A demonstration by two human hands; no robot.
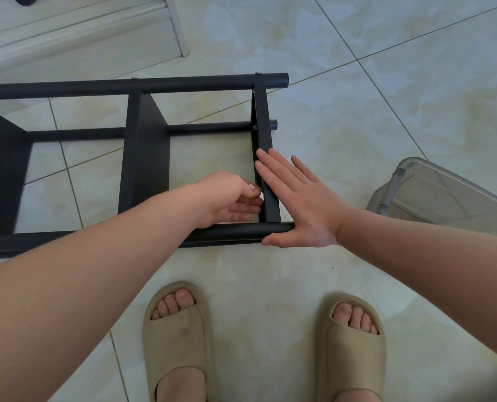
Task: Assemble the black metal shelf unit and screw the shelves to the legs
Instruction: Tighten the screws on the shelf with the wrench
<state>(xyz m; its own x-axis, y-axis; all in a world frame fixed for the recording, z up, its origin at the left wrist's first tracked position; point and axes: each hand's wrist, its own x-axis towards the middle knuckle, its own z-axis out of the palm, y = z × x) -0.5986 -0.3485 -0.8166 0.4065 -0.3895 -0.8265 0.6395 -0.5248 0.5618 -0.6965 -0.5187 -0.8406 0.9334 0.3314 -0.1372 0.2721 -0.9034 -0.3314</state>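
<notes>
Unit (143, 152) lies on its side on the floor (357, 111), legs horizontal, end shelf (264, 117) standing on edge btwn far leg (125, 85) and near leg (230, 232). R hand (302, 204) is flat, fingers (273, 169) straight and pressed together against the shelf's outer face, thumb on the near leg's end. L hand (224, 198) reaches inside the frame, fingers curled, pinching a white bit (253, 187) at the shelf's inner edge; can't tell what it is, prob. a fastener. A screw (254, 128) shows at the far rear corner; the near corner looks not yet fixed. Risks: if R hand eases off, shelf could swing and the holes go out of line w/ the leg, so the thread could cross. The white bit could slip from the pinch and roll off across the tiles. Pushing too hard w/ R could slide the whole unit left, since nothing braces it. L hand's fingers sit close to the shelf/leg joint, so a sudden shift could nip them.
</notes>
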